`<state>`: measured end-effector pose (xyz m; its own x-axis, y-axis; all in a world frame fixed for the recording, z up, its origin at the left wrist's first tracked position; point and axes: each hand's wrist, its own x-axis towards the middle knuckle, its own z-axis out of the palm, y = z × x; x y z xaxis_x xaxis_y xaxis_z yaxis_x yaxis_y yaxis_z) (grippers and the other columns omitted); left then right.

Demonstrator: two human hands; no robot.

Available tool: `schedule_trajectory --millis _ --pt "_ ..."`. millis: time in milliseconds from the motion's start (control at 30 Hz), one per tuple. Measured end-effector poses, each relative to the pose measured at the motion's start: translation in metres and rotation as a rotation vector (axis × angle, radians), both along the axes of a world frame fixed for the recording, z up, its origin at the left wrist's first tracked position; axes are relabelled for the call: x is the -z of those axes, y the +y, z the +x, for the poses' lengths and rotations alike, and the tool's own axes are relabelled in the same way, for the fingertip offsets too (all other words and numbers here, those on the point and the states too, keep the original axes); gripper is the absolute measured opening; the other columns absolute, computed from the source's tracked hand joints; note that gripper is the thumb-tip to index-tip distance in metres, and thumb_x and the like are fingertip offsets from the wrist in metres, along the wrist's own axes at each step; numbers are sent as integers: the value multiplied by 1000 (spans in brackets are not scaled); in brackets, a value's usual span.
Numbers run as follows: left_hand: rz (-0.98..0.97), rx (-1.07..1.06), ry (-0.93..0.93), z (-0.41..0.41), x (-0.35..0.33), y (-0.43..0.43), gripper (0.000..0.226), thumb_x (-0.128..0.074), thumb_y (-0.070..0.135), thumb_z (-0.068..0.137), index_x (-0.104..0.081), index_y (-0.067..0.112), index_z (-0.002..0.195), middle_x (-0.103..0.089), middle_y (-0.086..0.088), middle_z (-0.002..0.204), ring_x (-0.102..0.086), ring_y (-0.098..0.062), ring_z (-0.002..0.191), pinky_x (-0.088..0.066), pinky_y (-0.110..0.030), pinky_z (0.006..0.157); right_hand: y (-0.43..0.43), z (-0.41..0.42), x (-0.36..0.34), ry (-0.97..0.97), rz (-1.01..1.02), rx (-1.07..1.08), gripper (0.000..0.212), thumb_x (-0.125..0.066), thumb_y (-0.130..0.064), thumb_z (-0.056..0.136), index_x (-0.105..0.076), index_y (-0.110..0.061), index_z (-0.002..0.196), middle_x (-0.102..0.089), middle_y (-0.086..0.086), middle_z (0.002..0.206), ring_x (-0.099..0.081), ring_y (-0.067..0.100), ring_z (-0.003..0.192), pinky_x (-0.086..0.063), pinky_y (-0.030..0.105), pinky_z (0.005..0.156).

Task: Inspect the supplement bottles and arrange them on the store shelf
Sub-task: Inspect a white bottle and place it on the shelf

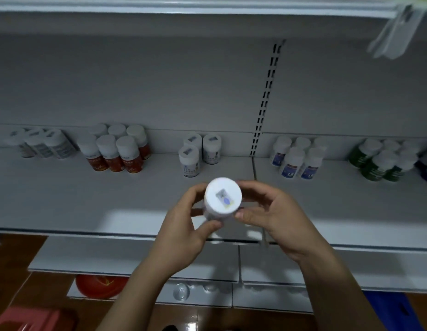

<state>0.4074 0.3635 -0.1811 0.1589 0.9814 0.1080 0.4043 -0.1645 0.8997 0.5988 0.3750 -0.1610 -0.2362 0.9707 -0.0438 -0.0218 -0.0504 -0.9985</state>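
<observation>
Holding one white-capped bottle (223, 199) between both grips: my left grip (183, 228) and right grip (272, 216) each curl fingers around its sides, over the front of the white shelf (112, 204). Just beyond the grips stand three matching bottles (189, 161); farther left, six orange-labelled bottles (112, 154), then three grey-labelled bottles (40, 142). Brown wooden floor (14, 259) lies below.

Probably a shop: white shelf (112, 199) stocked with bottles (112, 151).
</observation>
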Motion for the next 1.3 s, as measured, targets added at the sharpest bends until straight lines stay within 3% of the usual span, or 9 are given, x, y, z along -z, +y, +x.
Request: schedule_trajectory --millis 100,233,333,633,800,900,1067,1200,1300 --pt "68 -146 14 15 5 -5 56 -87 21 70 -50 41 107 -60 24 116 -58 0 103 -47 -14 82 0 10 -2 -21 19 -123 60 -77 3 65 -73 -44 103 -71 -10 116 -65 17 113 -52 36 97" --pt "101 -229 80 29 8 -10 59 -85 45 65 -47 38 110 -58 19 112 -56 -2 96 -48 -23 73 5 18 1 33 21 -104 55 -77 7 72 -67 -25 116 -72 -3 115 -66 14 110 -55 26 87" --pt "118 -320 172 37 9 -12 64 -80 59 59 -45 35 106 -57 18 102 -52 0 92 -44 -22 71 8 17 3 88 -36 -59 55 -77 -16 68 -62 -17 122 -73 3 111 -69 15 102 -56 26 83" --pt "36 -203 147 27 16 -9 58 -81 38 74 -44 31 117 -57 17 114 -56 2 103 -49 -18 78 31 0 12 5 -90 23 25 -68 -3 86 -70 -15 108 -74 4 99 -71 16 85 -56 27 67" --pt "45 -227 205 14 24 10 56 -83 34 72 -42 31 111 -59 15 109 -57 0 98 -51 -27 79 44 -15 7 -329 50 3 24 -80 -25 78 -69 -40 94 -74 -16 90 -71 6 84 -59 34 81" --pt "60 -246 277 10 28 23 58 -81 38 73 -39 30 112 -59 8 111 -60 -13 99 -52 -41 79 53 -28 -3 -570 96 47 31 -79 -41 74 -71 -35 103 -69 -20 91 -67 3 88 -56 31 85" --pt "100 -156 558 -14 31 52 69 -70 50 81 -40 20 136 -57 -5 129 -56 -28 114 -48 -36 85 86 -51 -7 -910 214 27 31 -73 -29 81 -65 -13 106 -68 3 103 -64 23 97 -49 33 80" --pt "162 -163 683 -40 32 68 81 -45 70 76 -51 12 133 -62 -11 121 -60 -34 106 -49 -41 81 124 -53 17 -893 186 115 53 -74 -22 82 -54 -13 130 -60 7 128 -56 24 116 -35 21 80" --pt "88 -155 735 -56 25 83 78 -50 68 83 -40 19 143 -49 -6 141 -47 -26 127 -40 -36 97 147 -56 28 -949 175 124 56 -76 -21 82 -53 -13 132 -51 11 131 -53 27 118 -30 19 76"
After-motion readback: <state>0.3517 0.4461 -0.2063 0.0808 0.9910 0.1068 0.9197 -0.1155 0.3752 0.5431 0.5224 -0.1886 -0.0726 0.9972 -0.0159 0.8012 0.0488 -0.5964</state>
